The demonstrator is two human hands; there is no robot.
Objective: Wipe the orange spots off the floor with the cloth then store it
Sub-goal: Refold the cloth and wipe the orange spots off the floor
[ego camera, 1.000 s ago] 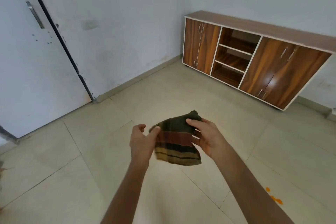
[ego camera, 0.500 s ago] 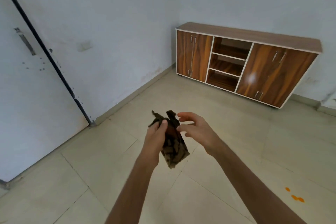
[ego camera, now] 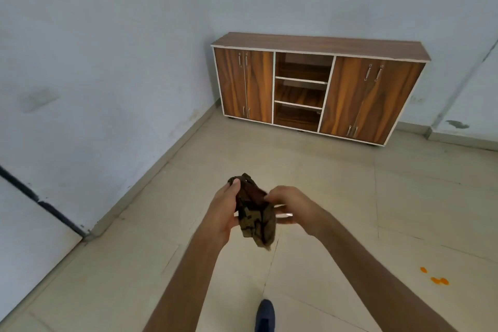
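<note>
A dark olive and brown striped cloth [ego camera: 256,219] hangs bunched in front of me at waist height. My left hand [ego camera: 225,209] grips its upper left part, thumb on top. My right hand [ego camera: 289,206] pinches its right side with the fingertips. A few orange spots [ego camera: 435,277] lie on the beige floor tiles at the lower right, well away from both hands. A low wooden cabinet [ego camera: 318,43] stands against the far wall, with open shelves [ego camera: 301,81] in its middle and shut doors on either side.
A white wall runs along the left, with a door [ego camera: 24,237] and its dark frame at the lower left. My dark blue shoe [ego camera: 265,315] shows on the floor at the bottom. Beige tiled floor [ego camera: 310,164] stretches between me and the cabinet.
The cloth went from held flat between both hands to bunched up. My view has turned to face the cabinet more squarely, and my right hand has come back onto the cloth.
</note>
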